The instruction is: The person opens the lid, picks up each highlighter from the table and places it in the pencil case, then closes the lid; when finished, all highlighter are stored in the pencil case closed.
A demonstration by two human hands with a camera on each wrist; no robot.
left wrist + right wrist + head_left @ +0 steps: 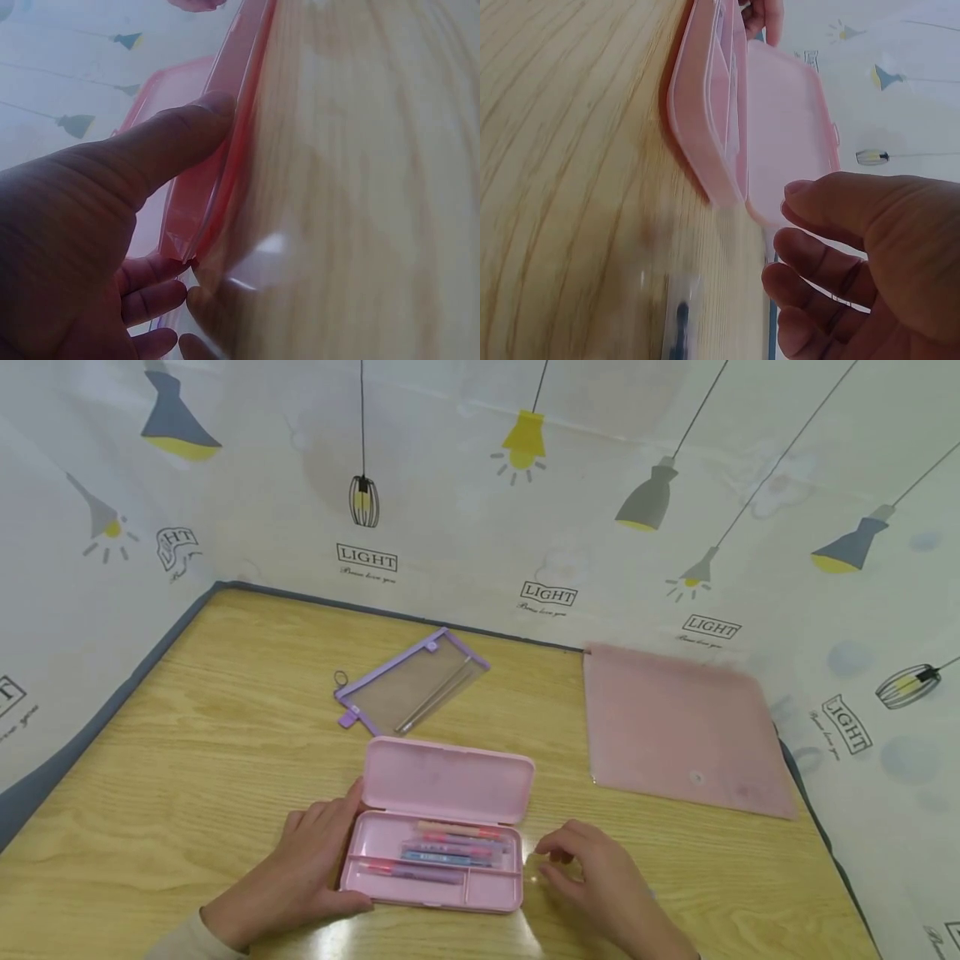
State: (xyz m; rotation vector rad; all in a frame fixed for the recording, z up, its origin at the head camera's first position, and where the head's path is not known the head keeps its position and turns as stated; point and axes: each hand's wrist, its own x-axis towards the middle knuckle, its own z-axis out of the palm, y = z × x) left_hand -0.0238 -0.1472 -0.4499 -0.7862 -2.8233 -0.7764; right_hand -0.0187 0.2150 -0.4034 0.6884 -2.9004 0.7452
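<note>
A pink pencil case lies on the table with its lid raised toward the back. Several pens lie in its long rear compartment, and one purple pen lies in the front compartment. My left hand grips the case's left end; in the left wrist view the thumb presses the front wall while the fingers reach the end. Beside the right end, apart from the case, my right hand hovers with loosely bent fingers, nothing visible between them.
Behind the case lies a clear zip pouch with purple edging, slim sticks inside. A pink folder lies at the back right. Below my right hand, a clear item with a dark part is partly seen. Printed sheeting borders the table.
</note>
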